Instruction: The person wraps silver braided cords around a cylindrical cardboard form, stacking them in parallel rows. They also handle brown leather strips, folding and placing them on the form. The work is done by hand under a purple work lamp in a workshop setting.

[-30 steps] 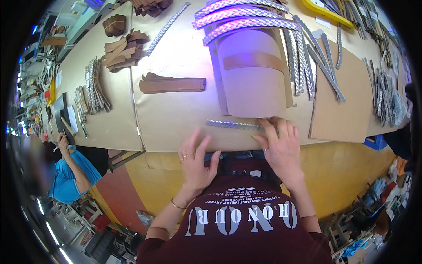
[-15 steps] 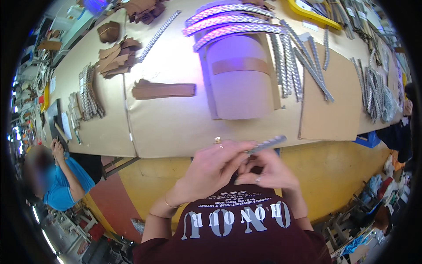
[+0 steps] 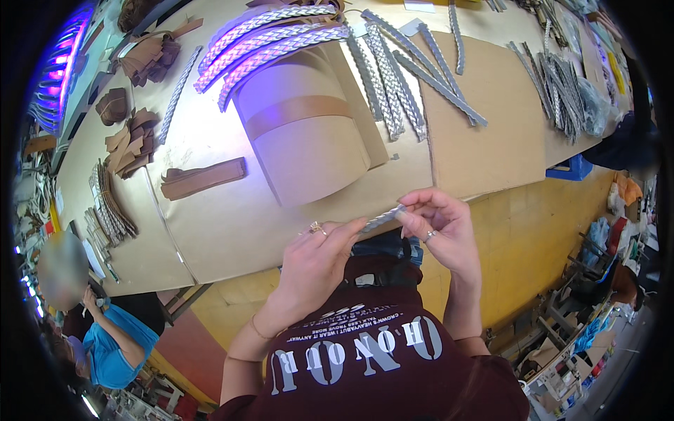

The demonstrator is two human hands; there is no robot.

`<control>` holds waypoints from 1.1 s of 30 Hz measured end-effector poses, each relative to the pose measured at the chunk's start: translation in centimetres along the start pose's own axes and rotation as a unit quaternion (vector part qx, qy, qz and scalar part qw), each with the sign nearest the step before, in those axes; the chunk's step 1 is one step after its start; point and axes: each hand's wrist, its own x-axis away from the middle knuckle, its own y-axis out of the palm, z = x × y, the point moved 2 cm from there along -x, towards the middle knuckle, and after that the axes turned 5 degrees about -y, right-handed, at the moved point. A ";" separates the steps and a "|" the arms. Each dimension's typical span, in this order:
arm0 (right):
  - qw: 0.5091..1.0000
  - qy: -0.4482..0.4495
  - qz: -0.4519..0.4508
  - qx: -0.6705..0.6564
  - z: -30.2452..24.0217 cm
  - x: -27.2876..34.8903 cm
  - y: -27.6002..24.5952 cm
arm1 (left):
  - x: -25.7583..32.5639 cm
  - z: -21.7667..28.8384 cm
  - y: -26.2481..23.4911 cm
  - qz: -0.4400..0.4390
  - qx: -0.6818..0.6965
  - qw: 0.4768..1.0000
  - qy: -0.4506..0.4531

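Between my two hands, in front of my chest at the table's near edge, runs a short silver-grey braided strap [image 3: 382, 219]. My left hand [image 3: 317, 261] is closed on its left part, which the fingers hide. The thumb and fingertips of my right hand [image 3: 444, 230] pinch its other end. Just beyond my hands stands a curved tan form [image 3: 309, 151] with a brown band [image 3: 298, 116] across it. Several shiny braided straps [image 3: 281, 45] arch over its far end.
Grey braided straps [image 3: 393, 91] lie right of the form, some over a cardboard sheet [image 3: 484, 133]. Brown strips [image 3: 203, 179] lie at left, with more brown pieces [image 3: 132, 142] beyond. Another bundle of straps [image 3: 562, 88] is far right. A person in blue [image 3: 119, 344] sits at left.
My right hand has moved out to the right and now pinches the strap's end. The strap sits lower, stretched between both hands. The whole view has turned, tilting the table.
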 end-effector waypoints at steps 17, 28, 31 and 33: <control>0.998 0.017 -0.016 -0.058 -0.9 -0.8 0.5 | -0.8 -0.3 -0.2 -0.076 0.307 0.929 -0.192; 0.971 -0.176 -0.135 -0.092 -7.2 -3.0 3.7 | -3.3 3.4 -4.9 -0.056 0.446 0.890 -0.080; 0.968 -0.194 -0.159 -0.006 -9.2 -4.1 6.0 | -4.8 3.3 -6.0 -0.128 0.616 0.771 -0.100; 0.967 -0.196 -0.155 0.043 -10.7 -4.6 7.8 | -5.9 3.7 -6.0 -0.084 0.642 0.758 -0.080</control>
